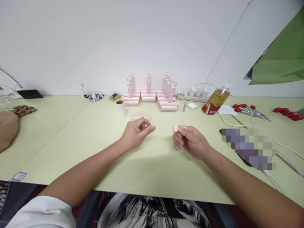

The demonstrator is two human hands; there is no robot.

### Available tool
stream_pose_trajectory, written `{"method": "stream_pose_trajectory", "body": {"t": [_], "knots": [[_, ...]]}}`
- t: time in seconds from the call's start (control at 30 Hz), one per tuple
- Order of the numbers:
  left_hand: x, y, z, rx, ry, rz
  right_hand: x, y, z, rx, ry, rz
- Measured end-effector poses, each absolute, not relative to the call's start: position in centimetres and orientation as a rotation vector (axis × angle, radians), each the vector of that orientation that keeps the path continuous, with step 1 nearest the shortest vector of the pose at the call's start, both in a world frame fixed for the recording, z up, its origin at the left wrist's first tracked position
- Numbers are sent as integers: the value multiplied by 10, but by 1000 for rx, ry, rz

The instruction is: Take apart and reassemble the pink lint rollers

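My right hand is closed in a pinch on a small pale pink cap-like piece, held above the table. My left hand is curled, its thumb and forefinger close together; whatever lies inside the fingers is too small to make out. Just behind my left hand is a translucent pale pink cover, partly hidden by the fingers. Further back stand several pink lint rollers, their clear handles upright with wire loops on top. A white cardboard tube stands to the left of the cover.
On the right are a tilted drink bottle, a power strip, red-handled tools, white cables and a blurred phone. Coiled cable lies at the back left. Another person's hand and brown pieces are far left.
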State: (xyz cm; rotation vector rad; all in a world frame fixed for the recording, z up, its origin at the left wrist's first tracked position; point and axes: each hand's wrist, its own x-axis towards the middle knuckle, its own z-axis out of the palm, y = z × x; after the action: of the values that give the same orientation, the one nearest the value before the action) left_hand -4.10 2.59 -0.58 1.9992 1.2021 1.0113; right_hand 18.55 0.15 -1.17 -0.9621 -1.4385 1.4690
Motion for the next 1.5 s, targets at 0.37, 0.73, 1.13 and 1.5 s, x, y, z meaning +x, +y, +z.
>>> {"method": "stream_pose_trajectory", "body": {"t": [0.37,0.73,1.13,1.5], "knots": [[-47,23,-16,1976,855,606,174,0,-28,-1342,-2058,926],[-62,33,-4,1930,930,540,179,3,-23,-1614,-2233,681],[-52,32,-12,2321,1095,689,175,2,-25,-1617,-2338,619],[-31,24,-29,2155,984,653,171,0,-29,-1366,-2412,754]]}}
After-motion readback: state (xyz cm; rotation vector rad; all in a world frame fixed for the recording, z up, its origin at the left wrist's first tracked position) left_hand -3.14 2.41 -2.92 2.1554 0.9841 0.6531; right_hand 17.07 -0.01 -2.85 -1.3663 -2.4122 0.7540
